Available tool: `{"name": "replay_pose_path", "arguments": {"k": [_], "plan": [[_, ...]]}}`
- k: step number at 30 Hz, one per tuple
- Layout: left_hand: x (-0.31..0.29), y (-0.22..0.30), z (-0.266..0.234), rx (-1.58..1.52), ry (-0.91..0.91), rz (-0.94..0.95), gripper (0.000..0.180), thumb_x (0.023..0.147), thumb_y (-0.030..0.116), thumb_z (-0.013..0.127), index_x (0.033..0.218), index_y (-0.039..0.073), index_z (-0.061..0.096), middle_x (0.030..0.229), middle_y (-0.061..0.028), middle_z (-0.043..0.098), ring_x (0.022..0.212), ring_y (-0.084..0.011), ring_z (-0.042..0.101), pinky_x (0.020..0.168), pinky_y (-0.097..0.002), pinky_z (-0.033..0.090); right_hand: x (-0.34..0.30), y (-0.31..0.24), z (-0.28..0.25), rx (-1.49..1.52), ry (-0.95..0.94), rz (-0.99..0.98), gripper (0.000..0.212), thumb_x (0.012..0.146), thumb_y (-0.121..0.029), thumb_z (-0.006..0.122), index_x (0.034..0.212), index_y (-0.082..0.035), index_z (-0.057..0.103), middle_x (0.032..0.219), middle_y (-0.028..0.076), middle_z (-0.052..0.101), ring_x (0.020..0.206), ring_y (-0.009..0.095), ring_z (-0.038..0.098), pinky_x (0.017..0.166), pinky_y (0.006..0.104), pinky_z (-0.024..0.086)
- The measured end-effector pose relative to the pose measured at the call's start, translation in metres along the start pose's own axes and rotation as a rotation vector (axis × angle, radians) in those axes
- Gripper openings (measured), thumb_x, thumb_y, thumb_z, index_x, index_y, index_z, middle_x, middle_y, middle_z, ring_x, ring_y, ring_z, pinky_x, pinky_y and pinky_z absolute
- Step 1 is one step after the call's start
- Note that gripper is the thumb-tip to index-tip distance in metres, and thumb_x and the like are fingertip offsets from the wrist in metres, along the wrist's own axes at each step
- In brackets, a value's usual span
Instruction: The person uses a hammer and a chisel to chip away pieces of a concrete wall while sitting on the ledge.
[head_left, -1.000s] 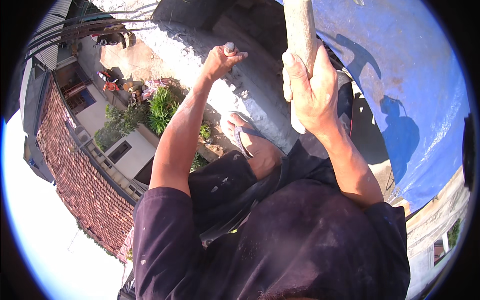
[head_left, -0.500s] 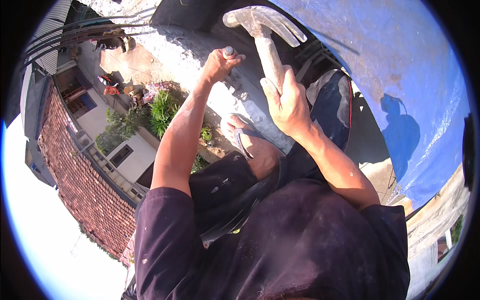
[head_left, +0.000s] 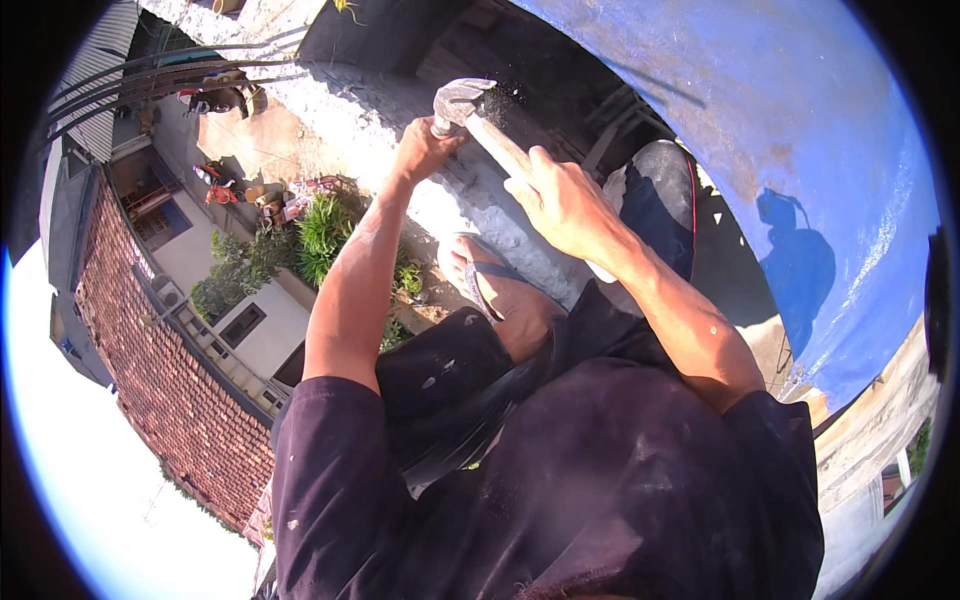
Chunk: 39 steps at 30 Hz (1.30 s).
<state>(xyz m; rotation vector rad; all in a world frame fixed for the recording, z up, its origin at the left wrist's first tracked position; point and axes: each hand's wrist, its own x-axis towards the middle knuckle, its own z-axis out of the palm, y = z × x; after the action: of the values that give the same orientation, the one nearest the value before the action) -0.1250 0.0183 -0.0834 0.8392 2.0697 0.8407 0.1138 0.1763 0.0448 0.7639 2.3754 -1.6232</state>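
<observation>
We had our left hand [head_left: 425, 152] wrapped tightly around a short grey rod [head_left: 440, 127], only its rounded top end showing above the fist, over the middle stretch of a wall top [head_left: 505, 228]. Our right hand [head_left: 570, 205] gripped the handle of a hammer [head_left: 497, 143], fingers closed about the wood. The hammer's metal head lay right at the rod's upper end; whether the two touched we could not tell. Pale specks hung in the air just beyond the head.

Among the clutter in the yard [head_left: 240, 140] below we made out rounded brown shapes [head_left: 262, 195], perhaps pots, too small for us to see inside.

The handle was straight, pale and worn, the head dull grey and smeared whitish. The wall top was rough, chalky and crumbled along its sunlit left edge. Nearer us, a sandalled foot [head_left: 520, 300] rested by that edge. To the right spread a smooth blue surface [head_left: 850, 130], scuffed with white streaks; far left, a roof [head_left: 170, 350] showed rows of small reddish tiles.
</observation>
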Motion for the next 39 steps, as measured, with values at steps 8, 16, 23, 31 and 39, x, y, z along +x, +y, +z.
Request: {"name": "replay_pose_path", "arguments": {"k": [8, 16, 23, 31, 39], "plan": [[0.010, 0.028, 0.002, -0.014, -0.002, -0.155, 0.035, 0.089, 0.035, 0.081, 0.081, 0.003, 0.070, 0.064, -0.0027, 0.059, 0.064, -0.0098, 0.053, 0.063, -0.0326, 0.048, 0.001, -0.027, -0.030, 0.323, 0.347, -0.189, 0.036, 0.104, -0.028, 0.065, 0.094, 0.002, 0.048, 0.062, 0.024, 0.056, 0.057, 0.042, 0.064, 0.050, 0.0422, 0.045], [0.010, 0.023, 0.006, -0.023, -0.037, -0.131, 0.048, 0.084, 0.049, 0.086, 0.083, 0.003, 0.072, 0.066, -0.0023, 0.063, 0.065, -0.0114, 0.056, 0.066, -0.0331, 0.050, 0.002, -0.009, -0.023, 0.373, 0.303, -0.099, 0.038, 0.104, -0.032, 0.064, 0.093, 0.002, 0.049, 0.061, 0.023, 0.057, 0.057, 0.042, 0.064, 0.051, 0.0446, 0.045], [0.017, 0.019, 0.002, 0.219, -0.219, -0.089, 0.029, 0.082, 0.032, 0.083, 0.090, 0.006, 0.073, 0.078, -0.0058, 0.072, 0.073, -0.0160, 0.067, 0.073, -0.0358, 0.054, 0.000, -0.001, -0.016, 0.337, 0.225, -0.043, 0.039, 0.104, -0.033, 0.064, 0.095, 0.002, 0.050, 0.063, 0.025, 0.058, 0.062, 0.046, 0.065, 0.053, 0.0463, 0.045], [0.027, 0.012, -0.003, 0.311, -0.233, -0.102, 0.024, 0.078, 0.033, 0.083, 0.094, 0.016, 0.078, 0.083, -0.0097, 0.075, 0.076, -0.0261, 0.072, 0.076, -0.0400, 0.056, 0.003, -0.010, 0.011, 0.249, 0.280, -0.180, 0.035, 0.102, -0.027, 0.064, 0.100, 0.004, 0.048, 0.068, 0.029, 0.061, 0.070, 0.051, 0.066, 0.053, 0.0512, 0.049], [0.035, 0.019, -0.001, 0.433, -0.265, -0.230, 0.029, 0.078, 0.038, 0.086, 0.094, 0.015, 0.078, 0.084, -0.0097, 0.076, 0.081, -0.0258, 0.073, 0.078, -0.0394, 0.056, 0.018, 0.005, 0.016, 0.091, 0.187, -0.102, 0.034, 0.103, -0.028, 0.063, 0.103, 0.004, 0.051, 0.069, 0.030, 0.063, 0.070, 0.050, 0.067, 0.056, 0.0543, 0.051]]}}
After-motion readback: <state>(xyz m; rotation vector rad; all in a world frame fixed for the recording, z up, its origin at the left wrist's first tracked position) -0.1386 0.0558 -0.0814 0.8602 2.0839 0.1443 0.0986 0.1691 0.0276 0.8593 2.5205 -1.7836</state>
